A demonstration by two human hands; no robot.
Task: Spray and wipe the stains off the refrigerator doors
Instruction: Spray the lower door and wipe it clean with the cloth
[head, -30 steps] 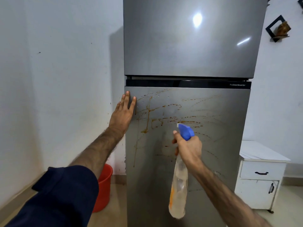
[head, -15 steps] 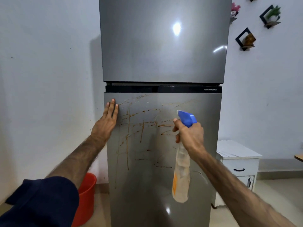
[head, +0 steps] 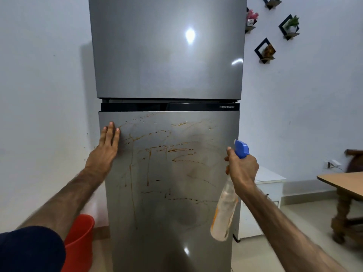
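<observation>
A tall grey two-door refrigerator [head: 167, 55] fills the middle of the view. Its lower door [head: 176, 222] carries brown streaks and drips of stain [head: 157, 152] across the upper half. My left hand [head: 105, 152] lies flat, fingers together, on the lower door's left edge. My right hand [head: 242, 169] grips the neck of a clear spray bottle [head: 224, 211] with a blue trigger head [head: 242, 148], held in front of the door's right edge, nozzle pointing left at the door. No cloth is in view.
A red bucket [head: 80, 238] stands on the floor left of the refrigerator. A white cabinet [head: 271, 185] sits right of it. A wooden table [head: 343, 183] is at far right. Small diamond shelves [head: 265, 51] hang on the wall.
My view has swung right and up. My right hand has carried the spray bottle from the door's middle to its right edge. My left hand stays flat on the left edge.
</observation>
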